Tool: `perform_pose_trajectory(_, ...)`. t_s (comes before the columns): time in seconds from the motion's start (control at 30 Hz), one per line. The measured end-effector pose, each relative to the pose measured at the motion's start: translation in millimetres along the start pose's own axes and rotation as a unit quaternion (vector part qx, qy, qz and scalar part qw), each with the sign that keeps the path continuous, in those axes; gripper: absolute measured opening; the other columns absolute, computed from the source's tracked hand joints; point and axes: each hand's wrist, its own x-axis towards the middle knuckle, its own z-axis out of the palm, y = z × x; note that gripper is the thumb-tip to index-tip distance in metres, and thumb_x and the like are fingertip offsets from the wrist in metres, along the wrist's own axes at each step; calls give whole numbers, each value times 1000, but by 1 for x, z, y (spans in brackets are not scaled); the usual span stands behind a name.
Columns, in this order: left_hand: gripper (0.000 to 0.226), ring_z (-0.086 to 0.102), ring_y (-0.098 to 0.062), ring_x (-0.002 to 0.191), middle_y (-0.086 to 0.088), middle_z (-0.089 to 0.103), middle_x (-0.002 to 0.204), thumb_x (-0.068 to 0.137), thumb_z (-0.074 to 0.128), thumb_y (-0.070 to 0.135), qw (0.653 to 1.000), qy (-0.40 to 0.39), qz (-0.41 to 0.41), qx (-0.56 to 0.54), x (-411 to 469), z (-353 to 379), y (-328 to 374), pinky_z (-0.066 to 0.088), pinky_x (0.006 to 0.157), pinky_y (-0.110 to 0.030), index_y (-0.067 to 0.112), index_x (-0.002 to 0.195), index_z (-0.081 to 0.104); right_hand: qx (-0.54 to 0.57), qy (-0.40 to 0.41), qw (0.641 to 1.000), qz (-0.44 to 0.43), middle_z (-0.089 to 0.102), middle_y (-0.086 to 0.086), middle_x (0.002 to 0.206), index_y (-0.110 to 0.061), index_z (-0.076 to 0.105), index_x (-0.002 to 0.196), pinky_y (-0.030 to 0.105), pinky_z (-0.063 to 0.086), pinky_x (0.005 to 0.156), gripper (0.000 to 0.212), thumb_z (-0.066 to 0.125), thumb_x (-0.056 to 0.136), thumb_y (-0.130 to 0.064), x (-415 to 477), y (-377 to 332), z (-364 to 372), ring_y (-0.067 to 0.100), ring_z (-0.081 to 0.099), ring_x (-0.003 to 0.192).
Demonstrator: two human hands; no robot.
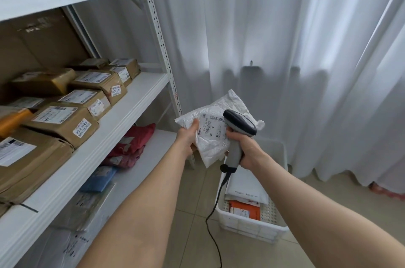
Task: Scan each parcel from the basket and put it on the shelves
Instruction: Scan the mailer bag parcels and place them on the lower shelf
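My left hand [188, 137] grips a crumpled white plastic parcel [215, 136] by its left edge, label facing up. My right hand [246, 148] holds a grey barcode scanner [238, 124] by its handle, its dark head over the parcel's label. Below them stands a white plastic basket [252, 223] on the floor, with white padded envelopes and an orange parcel [244, 209] inside. White metal shelves [122, 114] on the left carry several brown labelled boxes [63, 123].
The lower shelf holds a red bag parcel [133, 142], a blue one [98, 180] and other flat parcels. The scanner's black cable [211, 219] hangs to the tiled floor. White curtains [285, 48] close off the back and right.
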Motion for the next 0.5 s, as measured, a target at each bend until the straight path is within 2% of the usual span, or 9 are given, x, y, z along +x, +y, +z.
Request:
perform_pose_trajectory(0.07, 28, 69, -25, 83, -9, 71, 96, 90, 61, 38, 1000, -27, -7, 8, -2, -5, 2, 57, 73, -40, 11, 99, 62, -1, 24, 1000, -14, 76, 6, 82, -9, 67, 101, 29, 55, 53, 23, 72, 79, -1, -2, -1, 4, 20, 73, 66)
perform_pose_trajectory(0.13, 32, 69, -26, 87, -11, 71, 100, 87, 65, 36, 997, -71, -23, 16, -4, -11, 5, 56, 75, -42, 10, 106, 61, -1, 41, 999, -26, 75, 6, 77, -7, 67, 99, 27, 53, 49, 22, 71, 79, 2, -6, -2, 7, 18, 72, 61)
perform_pose_trajectory(0.27, 33, 71, -26, 81, -11, 74, 90, 78, 76, 21, 985, -135, -94, 51, -12, -15, 7, 58, 72, -43, 9, 105, 62, 0, 67, 996, -54, 73, 9, 80, -6, 67, 95, 27, 53, 49, 20, 70, 78, 5, -11, -6, 10, 20, 71, 62)
perform_pose_trajectory(0.37, 39, 70, -27, 84, -11, 72, 93, 78, 74, 4, 992, -95, -76, 39, -11, -12, 4, 57, 71, -42, 5, 114, 60, -15, 48, 997, -55, 75, 7, 74, -6, 67, 94, 26, 53, 48, 20, 69, 79, 7, -15, -10, 11, 19, 72, 60)
perform_pose_trajectory(0.5, 31, 69, -27, 83, -13, 70, 101, 79, 73, -2, 999, -20, -24, 17, -10, -10, 0, 57, 63, -39, 6, 107, 62, -75, 36, 995, -52, 72, 5, 79, -11, 64, 99, 31, 55, 53, 22, 69, 81, 1, -16, -15, 10, 18, 69, 63)
